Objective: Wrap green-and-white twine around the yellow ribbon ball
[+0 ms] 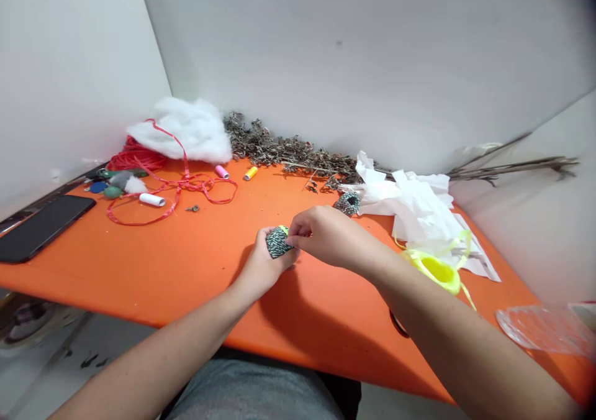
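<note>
My left hand (264, 266) grips a small ball of dark green and white twine (278, 243) low on the middle of the orange table (223, 271). The fingertips of my right hand (321, 235) press on the top of that ball, near a bright yellow-green patch; whether they pinch a strand is hidden. Just beyond my right hand, a second twine roll (347, 204) lies against white crumpled tissue paper (405, 205). A yellow-green mesh ribbon (437, 271) lies to the right, under my right forearm.
Behind lie white cotton wadding (179, 131), dried plant sprigs (288, 153), red raffia ribbon (179, 187) and thread spools (222, 171). A black smartphone (44, 228) sits at the left edge. Clear plastic (544, 330) lies at right. Walls bound the back and sides.
</note>
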`<state>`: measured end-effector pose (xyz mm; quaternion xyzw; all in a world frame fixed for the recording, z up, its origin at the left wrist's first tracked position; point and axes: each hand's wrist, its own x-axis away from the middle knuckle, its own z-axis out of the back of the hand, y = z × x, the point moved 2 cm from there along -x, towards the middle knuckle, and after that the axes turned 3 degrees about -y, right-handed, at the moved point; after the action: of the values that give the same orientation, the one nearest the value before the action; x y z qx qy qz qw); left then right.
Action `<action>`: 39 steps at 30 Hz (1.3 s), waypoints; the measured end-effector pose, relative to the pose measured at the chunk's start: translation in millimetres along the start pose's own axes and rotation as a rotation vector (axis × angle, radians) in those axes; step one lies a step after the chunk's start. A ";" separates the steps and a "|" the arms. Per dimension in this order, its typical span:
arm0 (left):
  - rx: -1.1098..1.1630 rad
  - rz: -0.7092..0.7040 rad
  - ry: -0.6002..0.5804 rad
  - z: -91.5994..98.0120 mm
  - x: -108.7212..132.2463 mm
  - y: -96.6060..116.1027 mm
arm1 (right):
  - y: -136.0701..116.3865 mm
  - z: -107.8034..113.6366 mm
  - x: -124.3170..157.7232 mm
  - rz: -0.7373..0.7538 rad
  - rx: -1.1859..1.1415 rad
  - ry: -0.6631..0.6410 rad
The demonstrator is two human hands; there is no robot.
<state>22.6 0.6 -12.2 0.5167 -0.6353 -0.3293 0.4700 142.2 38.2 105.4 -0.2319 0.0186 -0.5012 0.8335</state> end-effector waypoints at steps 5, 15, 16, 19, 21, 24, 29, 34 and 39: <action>-0.036 -0.043 -0.040 -0.3 -2.9 -3.8 | 9.3 0.0 -4.1 0.056 -0.119 -0.055; -0.114 -0.074 -0.092 1.9 -3.7 -9.1 | 10.3 -1.9 -0.7 0.072 -0.159 -0.074; -0.121 -0.077 -0.101 2.0 -3.5 -9.5 | 10.2 -0.2 -0.1 0.075 -0.151 -0.083; -0.131 -0.079 -0.150 2.0 -1.5 -9.2 | 12.4 7.3 1.5 0.157 -0.072 -0.101; -0.123 -0.075 -0.204 1.6 1.1 -7.3 | 16.6 12.1 2.8 0.256 -0.029 -0.116; -0.101 -0.066 -0.306 0.7 5.7 -4.0 | 25.8 15.6 5.8 0.362 -0.059 -0.135; -0.087 -0.032 -0.447 -1.3 9.0 -3.1 | 29.5 14.3 14.2 0.505 -0.132 -0.098; -0.107 -0.025 -0.484 -3.0 7.9 -5.1 | 23.4 12.2 20.6 0.516 -0.086 -0.075; -0.133 -0.052 -0.498 -1.8 8.1 -6.9 | 26.6 9.2 22.4 0.498 -0.123 -0.076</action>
<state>26.5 -8.9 -15.7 0.4039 -0.6949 -0.4995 0.3233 177.8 33.1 107.3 -0.2890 0.0740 -0.2692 0.9157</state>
